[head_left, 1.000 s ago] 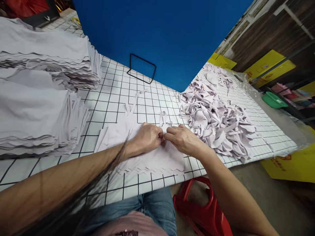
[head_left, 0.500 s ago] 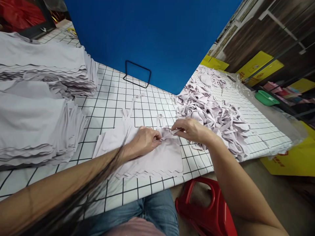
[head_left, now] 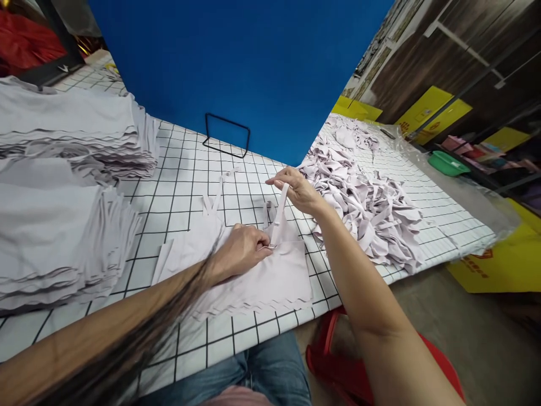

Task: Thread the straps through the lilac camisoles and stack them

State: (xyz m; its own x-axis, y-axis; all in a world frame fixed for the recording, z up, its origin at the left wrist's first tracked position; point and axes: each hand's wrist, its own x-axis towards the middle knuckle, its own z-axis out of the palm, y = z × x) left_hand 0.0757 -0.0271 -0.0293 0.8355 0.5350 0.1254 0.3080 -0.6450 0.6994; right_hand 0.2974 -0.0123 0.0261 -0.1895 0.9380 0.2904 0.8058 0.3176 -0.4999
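A pale lilac-grey camisole (head_left: 270,282) lies flat in front of me, over other folded layers, with its wavy hem toward the table's near edge. My left hand (head_left: 239,251) is closed in a pinch on the camisole's upper edge, at the foot of a thin strap (head_left: 279,217). A small slider or ring seems to sit on the strap beside those fingertips. Above it, my right hand (head_left: 299,193) holds the strap's upper part between thumb and fingers, drawn upward from the cloth. Another strap (head_left: 218,194) stretches away across the table on the left.
Stacks of the same cloth (head_left: 46,220) rise at the left. To the right spreads a loose heap of garments (head_left: 359,208). A blue board (head_left: 236,67) stands behind a black wire frame (head_left: 227,151) on the checked tablecloth (head_left: 177,169). A red stool (head_left: 338,366) is below right.
My right hand has moved up and slightly left, pulling the strap upright from the camisole. My left hand stays on the upper edge. The view has shifted a little.
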